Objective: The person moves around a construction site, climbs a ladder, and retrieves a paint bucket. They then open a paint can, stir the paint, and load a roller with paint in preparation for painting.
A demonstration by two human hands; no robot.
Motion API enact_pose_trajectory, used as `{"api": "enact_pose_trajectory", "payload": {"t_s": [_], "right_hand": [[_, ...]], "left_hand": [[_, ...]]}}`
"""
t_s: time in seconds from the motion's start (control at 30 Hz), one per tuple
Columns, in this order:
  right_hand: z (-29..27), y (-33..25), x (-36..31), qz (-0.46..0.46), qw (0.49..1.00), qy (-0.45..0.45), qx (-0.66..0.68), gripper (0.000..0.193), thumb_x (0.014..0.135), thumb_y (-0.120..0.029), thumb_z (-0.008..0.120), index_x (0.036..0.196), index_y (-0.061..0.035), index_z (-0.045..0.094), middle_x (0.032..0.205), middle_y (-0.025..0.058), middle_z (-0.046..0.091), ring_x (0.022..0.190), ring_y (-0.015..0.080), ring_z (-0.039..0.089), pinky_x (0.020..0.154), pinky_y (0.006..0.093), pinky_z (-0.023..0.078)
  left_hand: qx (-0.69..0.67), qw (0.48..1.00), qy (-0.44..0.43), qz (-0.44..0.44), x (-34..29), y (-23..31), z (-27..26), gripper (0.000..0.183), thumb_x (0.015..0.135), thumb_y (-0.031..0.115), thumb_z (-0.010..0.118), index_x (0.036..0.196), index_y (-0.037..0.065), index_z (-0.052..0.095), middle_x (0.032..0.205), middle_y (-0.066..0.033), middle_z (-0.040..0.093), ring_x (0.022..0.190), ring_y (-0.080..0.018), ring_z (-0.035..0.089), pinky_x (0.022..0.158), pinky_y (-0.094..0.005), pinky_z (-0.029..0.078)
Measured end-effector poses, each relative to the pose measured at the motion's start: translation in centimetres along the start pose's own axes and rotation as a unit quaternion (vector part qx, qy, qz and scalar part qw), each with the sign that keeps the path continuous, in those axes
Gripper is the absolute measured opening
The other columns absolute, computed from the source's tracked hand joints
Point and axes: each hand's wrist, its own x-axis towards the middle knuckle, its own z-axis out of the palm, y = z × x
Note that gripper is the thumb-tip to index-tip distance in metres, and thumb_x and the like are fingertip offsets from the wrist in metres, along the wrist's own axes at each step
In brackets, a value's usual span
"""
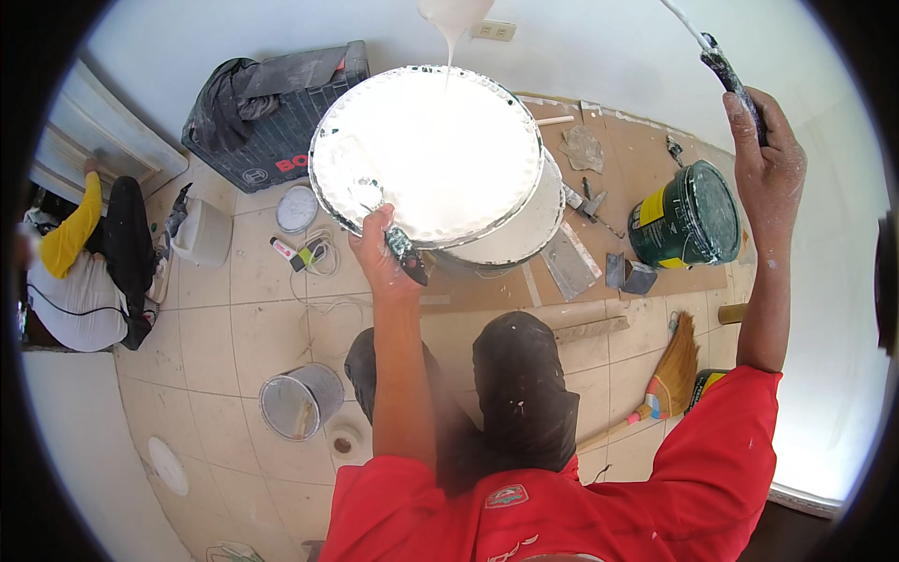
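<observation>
My left hand (379, 248) is closed at the near left rim of a wide round bucket (440, 155), around the dark, paint-smeared handle (405, 253) of a putty knife. Its whitened end lies over the bucket's rim. White paint fills the bucket, too bright to show detail. My right hand (770, 155), raised at the far right, grips a black-handled tool (729, 80) with a thin whitened rod, which runs out of view at the top. Above the bucket, a white-coated thing (454, 11) drips a thin stream of paint; its join to the rod is out of view.
Beneath the first bucket shows a second container (515, 229). A green bucket (688, 215), scrapers and a flat blade (569, 262) are on cardboard. A black toolbox (272, 117) stands left, a broom (672, 375) lies right, and an open can (302, 401) is nearer. Another person (84, 262) crouches far left.
</observation>
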Motion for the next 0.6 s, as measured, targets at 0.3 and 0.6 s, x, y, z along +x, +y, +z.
{"api": "enact_pose_trajectory", "payload": {"t_s": [0.3,0.6], "right_hand": [[0.25,0.2,0.0,0.003,1.0,0.004,-0.007,0.03,0.097,-0.039,0.066,0.109,-0.0119,0.072,0.067,-0.0009,0.06,0.057,0.0046,0.05,0.049,0.0209,0.035],[0.17,-0.12,-0.13,0.002,1.0,-0.007,-0.01,0.028,0.097,-0.037,0.067,0.109,-0.0119,0.072,0.068,-0.0013,0.062,0.058,0.005,0.052,0.051,0.0203,0.039]], "left_hand": [[0.006,1.0,-0.007,0.002,0.12,-0.08,-0.25,0.045,0.083,0.008,0.06,0.126,-0.002,0.051,0.095,-0.0059,0.061,0.063,-0.0097,0.062,0.036,-0.0219,0.043],[-0.006,1.0,0.024,0.001,0.12,-0.22,0.11,0.042,0.082,0.006,0.059,0.123,-0.002,0.053,0.093,-0.0052,0.06,0.066,-0.0106,0.062,0.04,-0.0228,0.045]]}}
